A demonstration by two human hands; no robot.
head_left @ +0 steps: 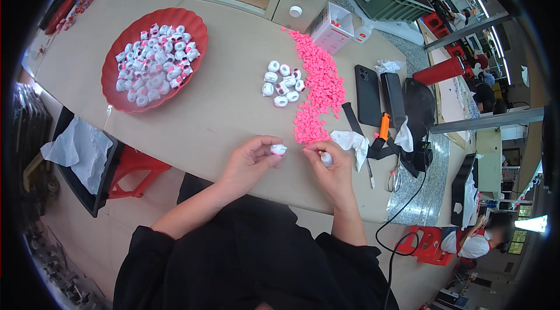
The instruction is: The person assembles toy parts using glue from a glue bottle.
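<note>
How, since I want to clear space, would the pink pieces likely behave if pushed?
The pink pieces would probably spread rather than move as one, since they lie loose. Each is probably light, looking so small. They may slide more than roll, given their chunky outlines and the smooth-looking tabletop.

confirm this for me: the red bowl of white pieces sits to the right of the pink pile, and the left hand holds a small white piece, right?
Not quite: in the head view, the red bowl of white pieces sits to the left of the pink pile. The left hand does hold a small white piece.
</note>
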